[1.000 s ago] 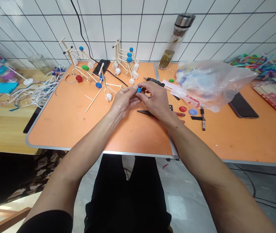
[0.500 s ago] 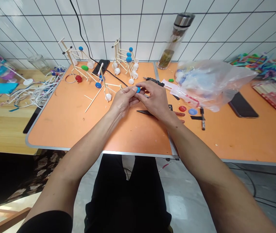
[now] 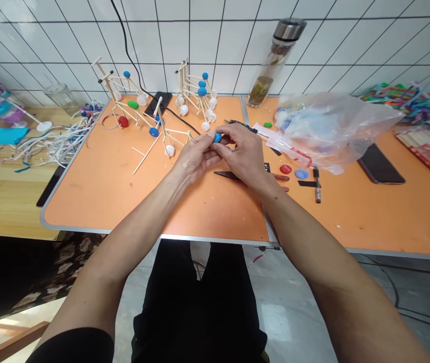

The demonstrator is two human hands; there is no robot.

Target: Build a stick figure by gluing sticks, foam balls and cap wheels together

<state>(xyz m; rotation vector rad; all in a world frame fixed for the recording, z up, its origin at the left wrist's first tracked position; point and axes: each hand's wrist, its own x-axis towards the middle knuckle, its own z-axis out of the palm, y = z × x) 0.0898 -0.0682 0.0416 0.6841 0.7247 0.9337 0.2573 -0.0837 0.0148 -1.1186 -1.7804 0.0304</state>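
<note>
Between the fingertips of my left hand [image 3: 197,155] and my right hand [image 3: 244,151] is a small blue bottle cap [image 3: 217,137], pinched by both. My fingers cover most of it. Under my right hand lies a tool with a dark pointed tip [image 3: 225,174] and reddish handles [image 3: 281,177], its middle hidden. Just left of my left hand stands a small stick frame with a white wheel [image 3: 169,150]. A loose T-shaped pair of sticks [image 3: 145,156] lies on the orange table [image 3: 200,217].
Stick models [image 3: 124,96] with coloured caps stand at the back left, another stick model [image 3: 192,85] beside them. To the right are a plastic bag [image 3: 324,126], a red cap [image 3: 285,169], a pale blue cap [image 3: 302,174], a pen [image 3: 317,186] and a phone [image 3: 381,164]. A glass bottle [image 3: 275,63] stands behind.
Both hands stay together on the blue cap, with only a slight shift of the fingers around it. The whole view has drifted very slightly.
</note>
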